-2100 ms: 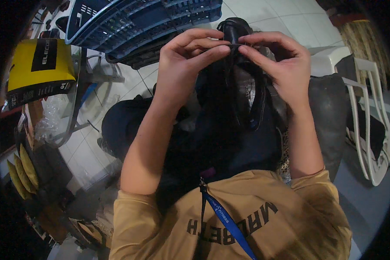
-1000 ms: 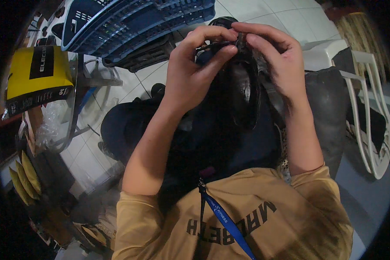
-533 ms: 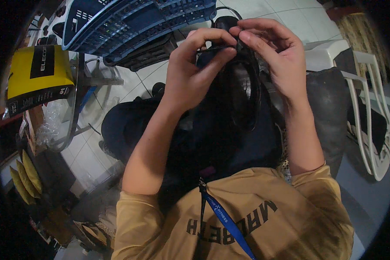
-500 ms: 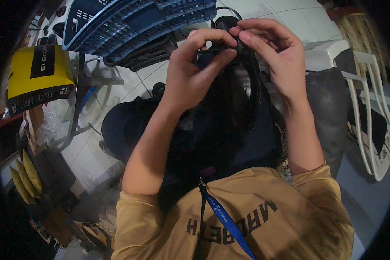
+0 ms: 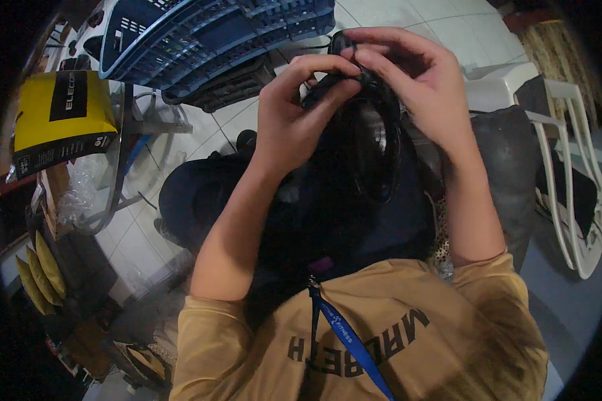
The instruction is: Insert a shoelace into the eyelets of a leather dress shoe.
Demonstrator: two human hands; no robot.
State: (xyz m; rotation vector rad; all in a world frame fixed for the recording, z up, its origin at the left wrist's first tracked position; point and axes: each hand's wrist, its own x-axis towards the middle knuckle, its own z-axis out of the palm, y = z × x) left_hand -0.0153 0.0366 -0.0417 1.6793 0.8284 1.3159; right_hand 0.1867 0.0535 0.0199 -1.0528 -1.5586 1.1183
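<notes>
A glossy black shoe (image 5: 374,144) rests over my dark-clothed lap, its opening toward me and its rounded toe (image 5: 342,43) pointing away. My left hand (image 5: 308,100) is closed in a pinch at the front of the shoe's opening, thumb and forefinger pressed on what looks like its thin black lace. Right beside those fingertips, my right hand (image 5: 421,80) also pinches at the lacing, its other fingers curled along the far side of the toe. Between the fingertips the lace itself is mostly hidden, dark against dark.
Beyond my left hand stands a blue plastic crate (image 5: 214,40) atop a black crate (image 5: 227,87). A yellow and black box (image 5: 63,117) sits at the far left near a metal frame (image 5: 124,127). On the right is a white plastic chair (image 5: 562,127). A blue lanyard (image 5: 351,341) hangs over my shirt.
The lace loop that stood out above the toe has gone from there. My right fingers have shifted slightly left over the toe, and more of the shoe's shiny opening shows.
</notes>
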